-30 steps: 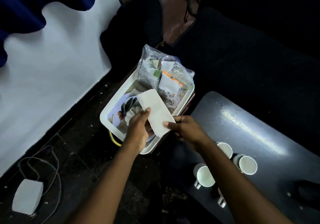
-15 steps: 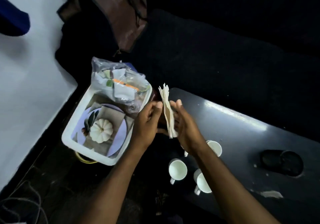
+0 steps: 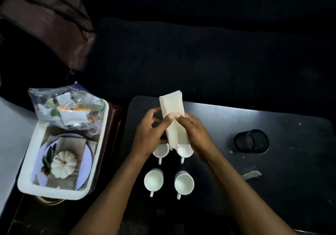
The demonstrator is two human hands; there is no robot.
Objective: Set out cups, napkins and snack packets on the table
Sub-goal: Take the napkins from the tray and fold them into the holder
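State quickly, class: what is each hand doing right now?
Left hand: closed on the napkin stack.
Right hand: closed on the same napkin stack.

No legible text, label, brand, number or sign anywhere. Packets inside clear bag (image 3: 67, 107), left of left hand (image 3: 151, 134), show white, green and orange patches, print too blurred to read. Napkin stack (image 3: 174, 120) between hands plain. Cups (image 3: 153, 181) below hands unmarked. Tray (image 3: 54, 193) bears pumpkin picture only, no lettering.
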